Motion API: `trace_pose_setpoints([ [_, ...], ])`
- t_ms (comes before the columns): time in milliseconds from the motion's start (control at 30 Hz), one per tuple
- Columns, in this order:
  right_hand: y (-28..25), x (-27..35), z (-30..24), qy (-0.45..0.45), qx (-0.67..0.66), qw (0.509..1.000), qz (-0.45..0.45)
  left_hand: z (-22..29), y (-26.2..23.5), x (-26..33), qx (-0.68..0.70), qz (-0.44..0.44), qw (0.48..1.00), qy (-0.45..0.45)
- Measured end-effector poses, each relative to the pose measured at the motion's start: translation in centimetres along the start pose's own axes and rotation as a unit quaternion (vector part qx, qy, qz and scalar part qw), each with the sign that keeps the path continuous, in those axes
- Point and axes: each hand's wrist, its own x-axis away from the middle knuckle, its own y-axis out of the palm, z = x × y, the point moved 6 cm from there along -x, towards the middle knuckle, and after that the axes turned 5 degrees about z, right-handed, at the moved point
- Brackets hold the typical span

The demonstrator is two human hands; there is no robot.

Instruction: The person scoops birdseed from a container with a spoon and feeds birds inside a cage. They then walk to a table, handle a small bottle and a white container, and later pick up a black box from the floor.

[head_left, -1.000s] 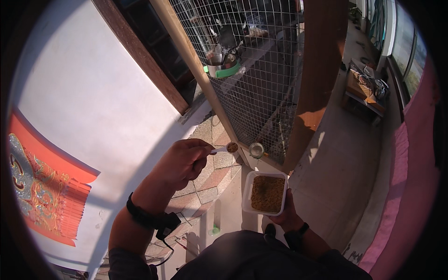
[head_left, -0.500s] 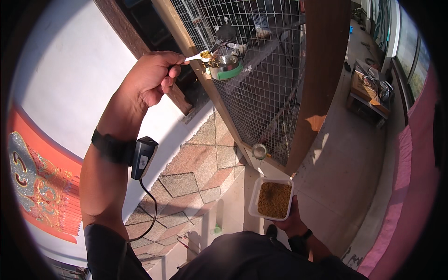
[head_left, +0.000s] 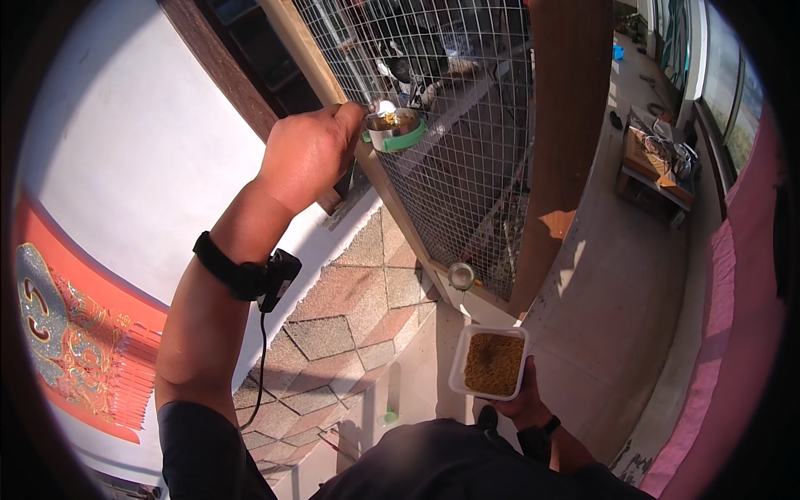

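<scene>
You are on a sunlit tiled floor (head_left: 358, 308) beside a white wall (head_left: 133, 167), with a wire-mesh cage (head_left: 475, 150) on a slanted wooden frame far ahead and a thick wooden post (head_left: 567, 125) at its right edge. The floor runs open to the right of the post; between wall and cage frame the way is narrow. Your left hand (head_left: 308, 154) is raised to the mesh, fingers curled shut around a small spoon (head_left: 383, 107) whose bowl sits over a metal feed cup (head_left: 393, 129) in a green ring, hung on the cage. Near your body, low and right, your right hand (head_left: 521, 404) grips a white square tub (head_left: 492, 362) from beneath; it is filled nearly to the rim with brown, grainy feed. You have one spoon, one tub, one green-ringed cup, and a second small round cup (head_left: 460, 275) at the cage's foot.
</scene>
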Motion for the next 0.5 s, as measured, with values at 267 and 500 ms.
trace_pose_setpoints([
  [267,1.2,-0.2,0.5,0.016,-0.002,1.000,-0.007,-1.4,-1.9,3.5,0.114,0.181,0.974,-0.080],
  [500,1.4,0.4,0.3,-0.009,0.104,0.993,0.055,-3.1,2.8,18.0,0.306,0.051,0.838,-0.448],
])
